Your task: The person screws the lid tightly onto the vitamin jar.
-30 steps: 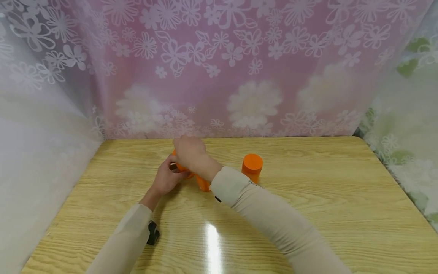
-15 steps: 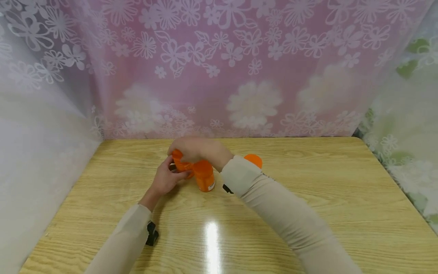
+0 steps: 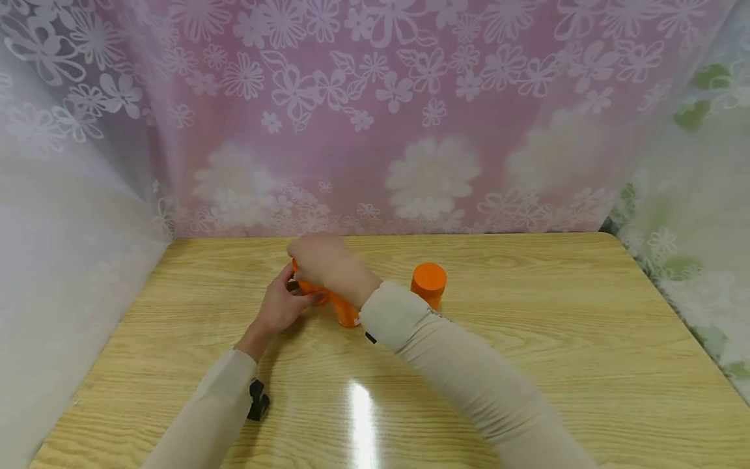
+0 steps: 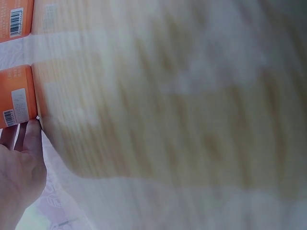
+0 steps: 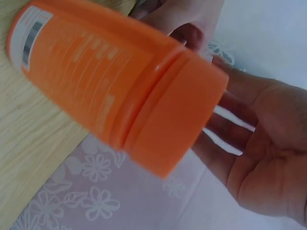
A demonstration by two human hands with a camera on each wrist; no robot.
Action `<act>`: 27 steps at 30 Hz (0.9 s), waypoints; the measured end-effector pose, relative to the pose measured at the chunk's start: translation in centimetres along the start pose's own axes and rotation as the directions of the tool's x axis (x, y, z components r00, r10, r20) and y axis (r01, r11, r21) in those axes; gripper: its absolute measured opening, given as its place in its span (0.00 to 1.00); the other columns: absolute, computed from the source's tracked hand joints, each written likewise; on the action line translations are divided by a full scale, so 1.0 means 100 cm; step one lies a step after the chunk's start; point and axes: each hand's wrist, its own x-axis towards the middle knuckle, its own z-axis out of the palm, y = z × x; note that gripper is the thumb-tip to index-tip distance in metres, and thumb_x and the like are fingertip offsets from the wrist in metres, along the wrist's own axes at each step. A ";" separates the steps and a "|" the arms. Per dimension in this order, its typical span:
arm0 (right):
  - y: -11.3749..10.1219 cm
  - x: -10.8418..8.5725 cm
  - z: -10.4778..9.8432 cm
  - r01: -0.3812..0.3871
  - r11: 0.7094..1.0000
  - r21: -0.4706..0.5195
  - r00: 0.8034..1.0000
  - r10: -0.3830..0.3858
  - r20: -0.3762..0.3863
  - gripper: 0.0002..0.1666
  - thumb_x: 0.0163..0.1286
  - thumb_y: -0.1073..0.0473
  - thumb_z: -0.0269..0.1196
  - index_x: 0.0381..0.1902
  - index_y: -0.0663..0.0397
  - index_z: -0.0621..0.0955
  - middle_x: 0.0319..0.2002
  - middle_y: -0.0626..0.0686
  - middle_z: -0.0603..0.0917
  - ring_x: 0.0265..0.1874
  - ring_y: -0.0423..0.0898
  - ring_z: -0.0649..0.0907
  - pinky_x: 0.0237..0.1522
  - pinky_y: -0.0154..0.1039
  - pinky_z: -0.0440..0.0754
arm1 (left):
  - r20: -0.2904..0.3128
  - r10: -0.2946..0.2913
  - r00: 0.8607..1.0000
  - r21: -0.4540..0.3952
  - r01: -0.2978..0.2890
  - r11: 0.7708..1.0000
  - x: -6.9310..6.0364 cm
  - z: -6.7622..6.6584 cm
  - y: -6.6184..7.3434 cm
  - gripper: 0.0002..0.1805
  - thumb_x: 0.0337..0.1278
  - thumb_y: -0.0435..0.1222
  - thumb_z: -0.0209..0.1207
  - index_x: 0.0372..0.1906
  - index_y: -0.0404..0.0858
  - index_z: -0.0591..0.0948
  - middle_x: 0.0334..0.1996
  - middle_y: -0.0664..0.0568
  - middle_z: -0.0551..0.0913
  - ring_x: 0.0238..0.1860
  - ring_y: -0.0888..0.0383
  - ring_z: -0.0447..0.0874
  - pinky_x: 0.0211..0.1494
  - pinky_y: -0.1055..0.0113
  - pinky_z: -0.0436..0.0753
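In the head view, my left hand (image 3: 280, 307) grips the lower part of an orange screw-cap bottle (image 3: 307, 287) standing on the table. My right hand (image 3: 328, 264) curls over that bottle's top and holds its cap, which it mostly covers. A second orange bottle (image 3: 347, 314) stands just to the right, partly behind my right wrist. Its cap and printed side fill the right wrist view, where this bottle (image 5: 96, 72) hides my right fingertips. The left wrist view catches my left fingers against the gripped bottle (image 4: 14, 93), with barcode labels on it.
A third orange bottle (image 3: 430, 280) stands right of my right forearm, its lower part hidden. The wood-grain table (image 3: 556, 339) meets a pink flowered curtain (image 3: 433, 176) at its back edge. A black device (image 3: 258, 398) sits at my left sleeve.
My right hand turned and lifted its wrist to the right, baring the second bottle, then swung back over the gripped bottle's cap. The left hand stayed in place on the bottle.
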 end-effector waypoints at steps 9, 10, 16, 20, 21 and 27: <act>-0.011 0.008 0.003 -0.181 0.983 -0.014 0.983 0.181 -0.015 0.17 0.64 0.43 0.64 0.40 0.48 0.79 0.28 0.44 0.78 0.23 0.42 0.78 0.20 0.34 0.77 | -0.016 0.037 0.999 -0.007 -0.037 0.999 0.000 0.001 -0.002 0.30 0.52 0.35 0.69 0.60 0.40 0.70 0.54 0.45 0.72 0.52 0.45 0.78 0.51 0.59 0.80; -0.009 0.008 0.003 -0.187 0.982 0.000 0.982 0.187 -0.006 0.18 0.65 0.42 0.63 0.41 0.49 0.79 0.29 0.45 0.79 0.24 0.42 0.78 0.21 0.34 0.77 | -0.017 0.033 0.999 -0.011 -0.033 0.999 -0.001 0.001 -0.002 0.29 0.52 0.35 0.69 0.59 0.40 0.70 0.54 0.45 0.72 0.52 0.45 0.78 0.51 0.58 0.80; 0.007 0.006 -0.006 -0.153 0.980 0.125 0.988 0.148 0.049 0.35 0.66 0.34 0.57 0.62 0.48 0.72 0.51 0.48 0.79 0.44 0.44 0.80 0.40 0.39 0.80 | -0.012 0.002 1.000 0.032 -0.002 0.999 0.000 0.001 -0.002 0.34 0.51 0.38 0.70 0.64 0.40 0.69 0.56 0.44 0.73 0.56 0.46 0.74 0.56 0.55 0.76; 0.015 0.005 -0.017 0.053 0.992 0.115 0.989 -0.067 0.128 0.34 0.70 0.44 0.57 0.71 0.42 0.64 0.69 0.47 0.64 0.64 0.45 0.68 0.61 0.41 0.69 | -0.007 0.003 1.000 0.025 -0.003 1.000 0.001 0.000 -0.001 0.36 0.52 0.39 0.69 0.65 0.42 0.67 0.58 0.45 0.72 0.56 0.46 0.74 0.56 0.54 0.77; 0.016 0.006 -0.020 0.102 0.988 0.117 0.980 -0.120 0.157 0.33 0.71 0.48 0.58 0.72 0.40 0.63 0.70 0.47 0.61 0.66 0.45 0.65 0.63 0.41 0.66 | -0.004 0.001 1.000 0.015 -0.001 1.000 0.001 0.000 -0.001 0.35 0.53 0.38 0.69 0.65 0.42 0.67 0.58 0.46 0.72 0.56 0.46 0.74 0.55 0.54 0.77; 0.017 0.006 -0.017 0.172 0.971 0.164 0.953 -0.206 0.222 0.25 0.70 0.64 0.59 0.63 0.46 0.75 0.59 0.46 0.75 0.54 0.43 0.73 0.55 0.35 0.72 | 0.002 0.009 1.000 0.032 -0.009 0.999 0.000 -0.001 0.000 0.33 0.53 0.38 0.69 0.63 0.39 0.69 0.57 0.45 0.72 0.56 0.48 0.73 0.55 0.59 0.78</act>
